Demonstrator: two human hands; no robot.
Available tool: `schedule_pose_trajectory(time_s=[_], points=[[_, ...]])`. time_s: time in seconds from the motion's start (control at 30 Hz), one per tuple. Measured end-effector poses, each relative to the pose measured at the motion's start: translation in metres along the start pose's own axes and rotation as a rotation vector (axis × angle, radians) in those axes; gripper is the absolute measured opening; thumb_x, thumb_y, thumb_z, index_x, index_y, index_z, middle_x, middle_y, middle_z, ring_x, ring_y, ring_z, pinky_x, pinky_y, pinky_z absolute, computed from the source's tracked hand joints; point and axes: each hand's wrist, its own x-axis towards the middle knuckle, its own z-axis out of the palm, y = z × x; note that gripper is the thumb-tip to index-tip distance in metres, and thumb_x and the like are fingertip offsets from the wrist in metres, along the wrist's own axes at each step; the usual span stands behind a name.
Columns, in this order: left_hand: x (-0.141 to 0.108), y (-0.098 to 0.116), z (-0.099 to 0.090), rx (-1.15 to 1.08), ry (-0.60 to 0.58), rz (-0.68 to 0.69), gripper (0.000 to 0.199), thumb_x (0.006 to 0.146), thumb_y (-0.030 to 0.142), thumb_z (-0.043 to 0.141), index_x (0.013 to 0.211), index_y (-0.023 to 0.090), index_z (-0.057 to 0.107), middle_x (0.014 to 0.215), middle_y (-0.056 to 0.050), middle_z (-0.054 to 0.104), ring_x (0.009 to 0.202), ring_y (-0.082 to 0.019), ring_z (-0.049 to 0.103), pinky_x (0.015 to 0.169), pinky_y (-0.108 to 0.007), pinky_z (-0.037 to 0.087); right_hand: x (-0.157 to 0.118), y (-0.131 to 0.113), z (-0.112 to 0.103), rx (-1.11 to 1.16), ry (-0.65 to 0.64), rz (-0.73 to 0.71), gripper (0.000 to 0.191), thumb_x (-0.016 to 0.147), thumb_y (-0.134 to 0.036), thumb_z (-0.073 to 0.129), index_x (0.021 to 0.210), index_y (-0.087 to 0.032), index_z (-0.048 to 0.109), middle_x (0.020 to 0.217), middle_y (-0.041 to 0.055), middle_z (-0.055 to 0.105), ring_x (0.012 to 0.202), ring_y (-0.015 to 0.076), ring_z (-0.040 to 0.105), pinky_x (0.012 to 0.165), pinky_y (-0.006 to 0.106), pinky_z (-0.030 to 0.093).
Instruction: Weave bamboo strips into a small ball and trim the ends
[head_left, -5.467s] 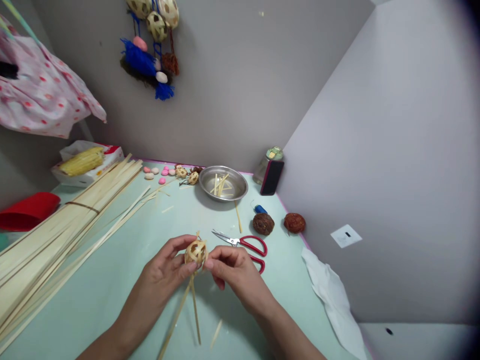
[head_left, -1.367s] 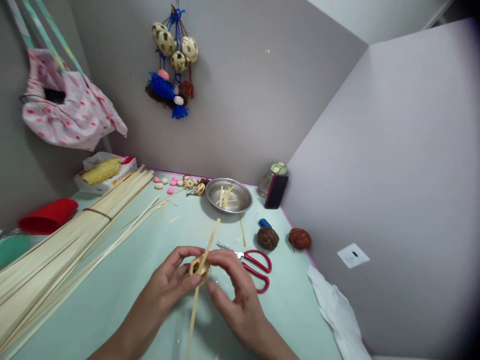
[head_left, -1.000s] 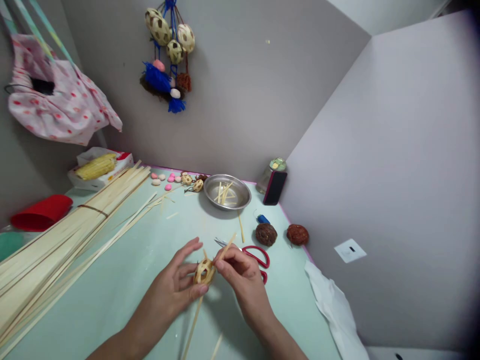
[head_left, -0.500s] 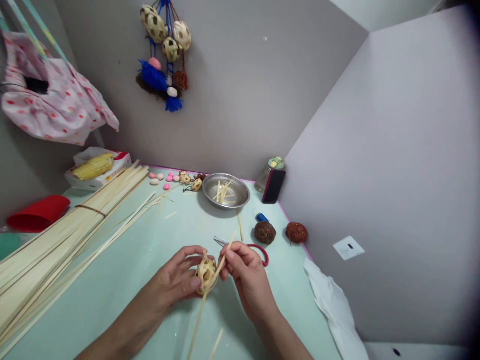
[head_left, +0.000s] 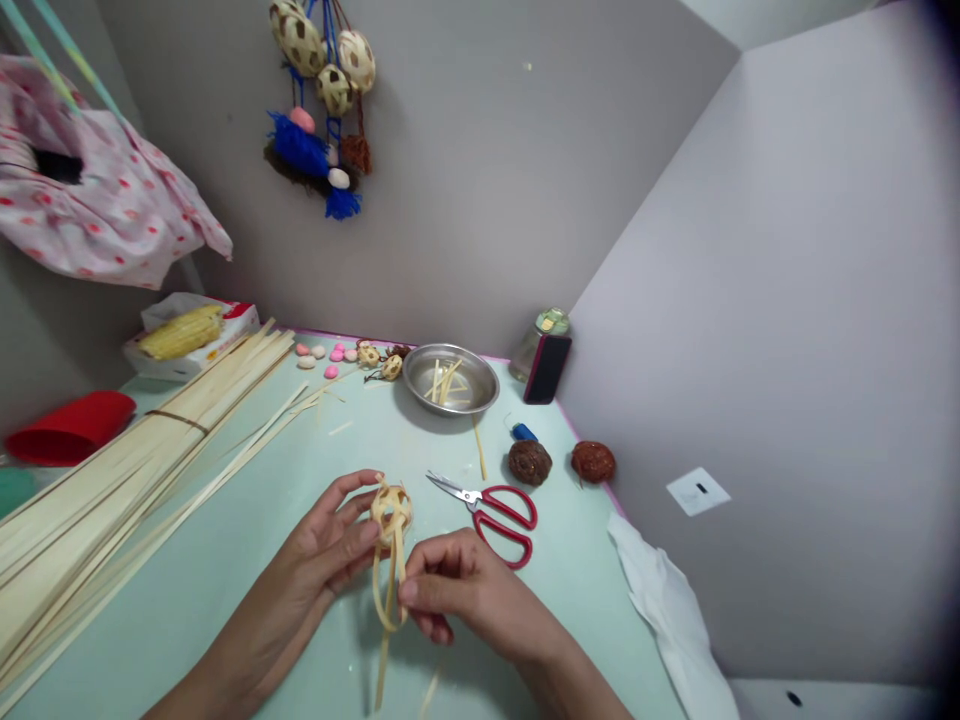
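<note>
"As you look to the bottom of the frame, what's nearest us?"

"A pale strip (head_left: 382, 665), its loose end running down at lower centre. Just above that, it looks to bend into a loop. The right hand (head_left: 457, 592) pinches one side of the loop between thumb and finger, its other fingers folded in."

"And the other?"

"The left hand (head_left: 330, 555), left of centre, is half curled, thumb and fingertips around a small woven ball (head_left: 391, 508) a little below and left of the frame's middle. Strip and ball meet at the ball's lower side; I can't make out which gap it goes through."

"What stage would you call it?"

"Weaving, I'd say: working a length into the lattice, the slack not yet drawn in. Tightening that loop calls for a steady hold on the left and an even, gentle pull on the right, or the strip could twist or crack."

"Any tool in use?"

"None. The scissors (head_left: 471, 497) lie just beyond the right hand, touched by neither. Past them sits brown yarn (head_left: 529, 462); farther off, above centre, a metal bowl (head_left: 484, 388) holds short pieces."

"And farthest?"

"Similar latticed balls (head_left: 298, 38), hung against the wall at upper left, with tassels below."
</note>
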Motion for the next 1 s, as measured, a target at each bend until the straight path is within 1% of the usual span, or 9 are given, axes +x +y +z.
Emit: schedule_pose_trajectory(time_s=[0.13,0.23,0.3,0.43,0.53,0.77,0.9,1.0], points=[[0.0,-0.0003,0.0008,-0.004,0.005,-0.009,0.041,0.087,0.033,0.068,0.124,0.034,0.049,0.125,-0.002,0.063,0.115,-0.024,0.06,0.094,-0.034,0.046,-0.001,-0.0015,0.0013,-0.073,0.029,0.0,0.02,0.077,-0.029,0.071,0.067,-0.014,0.064,0.053,-0.0044,0.052,0.046,0.0061,0.043,0.045,0.019,0.033],[-0.0003,-0.0015,0.0011,-0.011,0.013,-0.022,0.049,0.087,0.033,0.067,0.131,0.038,0.047,0.122,-0.001,0.064,0.114,-0.023,0.061,0.096,-0.034,0.045,-0.0022,-0.003,0.0014,-0.112,0.008,0.003,0.014,0.077,-0.025,0.069,0.068,-0.014,0.064,0.053,-0.0047,0.051,0.047,0.0065,0.043,0.046,0.019,0.033],[-0.0007,-0.0018,0.0008,-0.015,0.015,-0.027,0.053,0.087,0.033,0.068,0.134,0.039,0.045,0.12,-0.001,0.065,0.115,-0.023,0.061,0.097,-0.034,0.045,-0.0024,-0.0035,0.0009,-0.115,0.001,0.01,0.014,0.077,-0.025,0.068,0.069,-0.014,0.064,0.053,-0.0045,0.051,0.047,0.0069,0.043,0.046,0.019,0.033],[-0.0011,-0.0004,0.0,0.01,0.015,-0.025,0.055,0.086,0.036,0.069,0.135,0.038,0.046,0.125,-0.002,0.063,0.117,-0.025,0.059,0.096,-0.035,0.046,-0.0015,-0.0031,-0.0004,-0.103,-0.009,0.034,0.017,0.077,-0.028,0.068,0.068,-0.014,0.063,0.052,-0.0041,0.052,0.047,0.0074,0.044,0.047,0.02,0.035],[-0.0008,0.001,-0.0002,0.05,0.003,-0.012,0.054,0.085,0.037,0.069,0.134,0.036,0.048,0.127,-0.003,0.061,0.12,-0.027,0.057,0.099,-0.037,0.044,-0.0015,-0.0027,-0.0009,-0.107,-0.02,0.032,0.016,0.077,-0.027,0.068,0.068,-0.014,0.063,0.053,-0.004,0.052,0.048,0.0076,0.044,0.047,0.02,0.035],[0.0001,-0.0007,0.0013,0.108,0.039,0.041,0.054,0.08,0.039,0.072,0.131,0.036,0.053,0.121,-0.003,0.062,0.112,-0.026,0.06,0.096,-0.036,0.045,-0.0062,-0.0074,-0.004,-0.21,-0.016,-0.015,0.015,0.082,-0.021,0.06,0.068,-0.016,0.059,0.054,-0.0063,0.043,0.052,0.0076,0.037,0.051,0.022,0.028],[-0.0006,-0.0025,-0.0005,0.103,0.058,0.035,0.058,0.082,0.041,0.07,0.135,0.041,0.049,0.121,-0.001,0.06,0.116,-0.026,0.057,0.099,-0.037,0.044,-0.0048,-0.0082,-0.001,-0.194,0.044,-0.07,0.015,0.083,-0.023,0.062,0.07,-0.016,0.061,0.057,-0.0054,0.046,0.054,0.0083,0.038,0.053,0.022,0.028],[-0.0014,-0.003,-0.0033,0.072,0.045,-0.009,0.054,0.085,0.039,0.067,0.136,0.042,0.049,0.121,0.0,0.06,0.117,-0.024,0.056,0.099,-0.036,0.043,-0.0021,-0.0062,0.0034,-0.201,0.119,-0.123,0.017,0.082,-0.028,0.066,0.072,-0.015,0.062,0.061,-0.0042,0.049,0.057,0.0091,0.039,0.055,0.023,0.029]])
